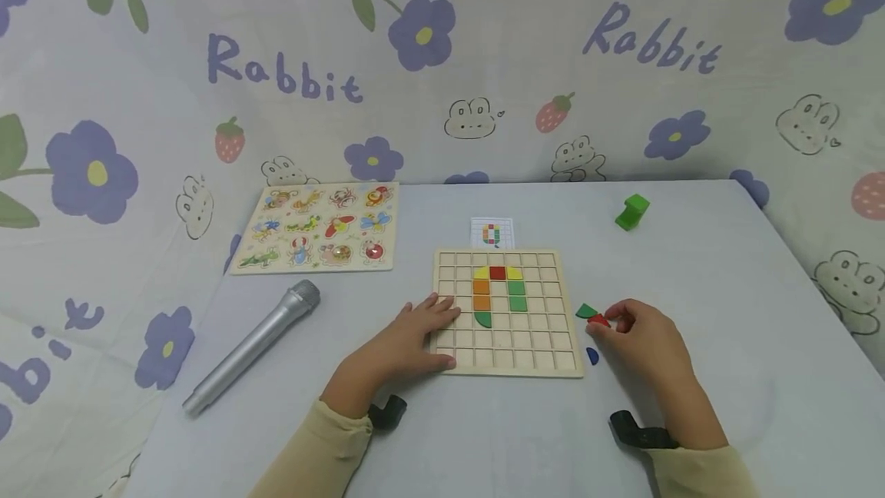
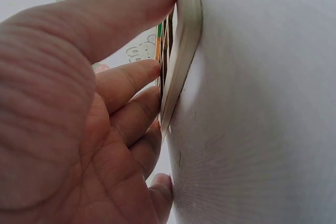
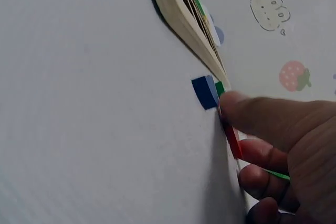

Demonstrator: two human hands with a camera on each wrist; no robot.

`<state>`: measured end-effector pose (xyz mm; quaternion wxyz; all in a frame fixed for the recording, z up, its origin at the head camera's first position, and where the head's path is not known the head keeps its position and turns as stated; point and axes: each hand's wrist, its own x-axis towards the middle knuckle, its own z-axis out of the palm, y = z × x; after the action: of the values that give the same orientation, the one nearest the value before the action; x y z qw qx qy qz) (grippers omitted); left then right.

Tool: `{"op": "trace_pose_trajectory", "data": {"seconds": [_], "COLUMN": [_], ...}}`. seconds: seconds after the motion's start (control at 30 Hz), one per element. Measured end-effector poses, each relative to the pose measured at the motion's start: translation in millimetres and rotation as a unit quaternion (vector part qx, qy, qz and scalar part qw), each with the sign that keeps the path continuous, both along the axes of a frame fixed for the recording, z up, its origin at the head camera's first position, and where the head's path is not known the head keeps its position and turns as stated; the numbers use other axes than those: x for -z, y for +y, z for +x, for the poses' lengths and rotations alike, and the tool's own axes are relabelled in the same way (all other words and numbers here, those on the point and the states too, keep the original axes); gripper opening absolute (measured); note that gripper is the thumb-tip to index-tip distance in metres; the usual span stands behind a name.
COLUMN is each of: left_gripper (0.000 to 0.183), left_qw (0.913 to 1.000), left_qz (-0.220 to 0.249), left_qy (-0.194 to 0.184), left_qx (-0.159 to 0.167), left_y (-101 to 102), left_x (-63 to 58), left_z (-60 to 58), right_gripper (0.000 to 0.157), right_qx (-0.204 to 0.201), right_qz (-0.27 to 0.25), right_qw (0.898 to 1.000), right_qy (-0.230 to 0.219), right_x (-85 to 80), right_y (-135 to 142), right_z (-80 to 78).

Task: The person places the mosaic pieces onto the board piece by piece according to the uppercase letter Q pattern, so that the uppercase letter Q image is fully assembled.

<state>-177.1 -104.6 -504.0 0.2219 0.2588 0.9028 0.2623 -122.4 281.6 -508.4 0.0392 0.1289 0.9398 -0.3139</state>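
A wooden grid board (image 1: 508, 352) lies on the table with red, yellow, orange and green pieces set in its upper cells. My left hand (image 1: 408, 340) rests on the board's left edge, fingers spread; in the left wrist view its thumb (image 2: 121, 17) lies against the rim. Right of the board, my right hand (image 1: 646, 340) pinches a red piece (image 3: 232, 141) between thumb and fingers, low at the tabletop. Close beside it are a green quarter-round piece (image 1: 586, 311) and a blue rounded piece (image 1: 592, 356). The fingers partly cover the red piece.
A small pattern card (image 1: 503, 243) lies behind the board. At the back left is an insect picture puzzle (image 1: 314, 229), with a silver microphone (image 1: 252, 348) in front of it. A green block (image 1: 632, 212) stands at the back right. A printed cloth (image 1: 512, 60) hangs behind.
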Motion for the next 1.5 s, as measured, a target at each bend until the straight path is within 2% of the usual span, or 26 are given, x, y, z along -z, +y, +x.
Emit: {"op": "trace_pose_trajectory", "data": {"seconds": [0.2, 0.53, 0.7, 0.8, 0.9, 1.0, 1.1, 1.27, 1.5], "left_gripper": [0.085, 0.085, 0.085, 0.085, 0.085, 0.085, 0.085, 0.084, 0.084], "left_qw": [0.9999, 0.9999, 1.0000, 1.0000, 1.0000, 0.9999, 0.9999, 0.9999, 1.0000], "left_qz": [0.010, 0.008, 0.007, 0.005, 0.005, 0.008, 0.011, 0.010, 0.005], "left_qy": [0.000, -0.002, 0.001, 0.003, 0.002, 0.000, 0.000, 0.001, 0.003], "left_qx": [-0.001, -0.007, -0.006, -0.007, -0.008, -0.008, -0.006, -0.003, -0.005], "left_y": [-1.7, -3.1, -2.9, -3.2, -3.6, -3.8, -3.5, -2.1, -2.3], "left_x": [0.5, 4.5, 4.4, 3.8, 2.8, 2.5, 3.1, 1.4, 2.3], "left_z": [1.1, 1.7, 2.0, 1.9, 1.9, 1.9, 1.8, 2.2, 0.7], "right_gripper": [0.037, 0.030, 0.023, 0.020, 0.016, 0.012, 0.010, 0.010, 0.009], "right_qx": [0.015, 0.080, 0.082, 0.054, -0.009, -0.075, -0.116, -0.142, -0.136], "right_qz": [0.004, -0.027, -0.038, -0.053, -0.076, -0.090, -0.087, -0.083, -0.089], "right_qw": [1.000, 0.995, 0.994, 0.994, 0.994, 0.991, 0.988, 0.986, 0.986], "right_qy": [0.023, 0.050, 0.066, 0.078, 0.076, 0.060, 0.047, 0.038, 0.024], "right_x": [2.3, 11.2, 0.6, -10.4, -17.2, -17.5, -15.6, -12.9, -8.3], "right_y": [-7.8, -4.1, -9.5, -28.1, -53.7, -79.2, -98.0, -111.5, -116.2], "right_z": [-1.2, -3.6, -5.6, -10.2, -17.1, -25.1, -31.3, -35.2, -35.3]}}
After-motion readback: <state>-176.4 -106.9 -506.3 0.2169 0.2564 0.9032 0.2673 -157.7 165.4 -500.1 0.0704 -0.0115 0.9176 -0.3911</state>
